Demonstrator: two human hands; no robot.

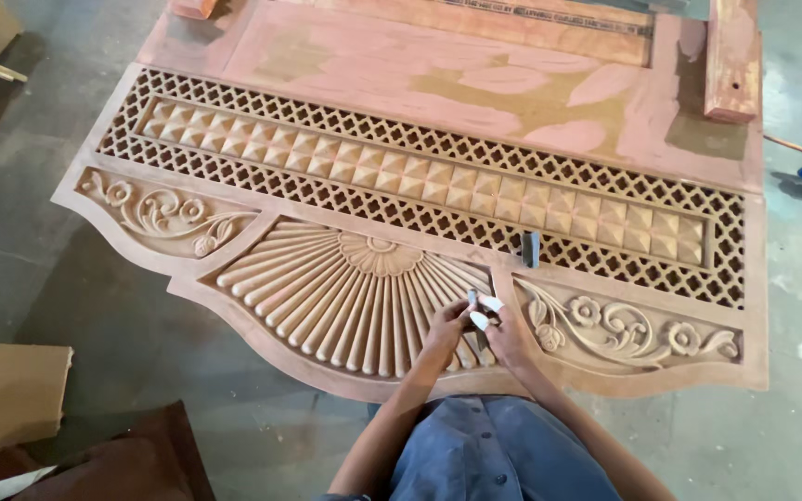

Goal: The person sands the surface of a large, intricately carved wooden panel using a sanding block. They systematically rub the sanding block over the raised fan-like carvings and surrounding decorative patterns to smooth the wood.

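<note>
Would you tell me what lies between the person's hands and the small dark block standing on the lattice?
In the head view, only carved panel: the fan ribs' right end and a plain raised strip separate the hands from the dark block.

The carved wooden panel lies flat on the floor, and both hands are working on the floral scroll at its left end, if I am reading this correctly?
Not quite. The head view shows the left hand and right hand on the fan-shaped sunburst carving at the middle of the carved wooden panel, not the left floral scroll. The panel does lie flat on the floor.
</note>
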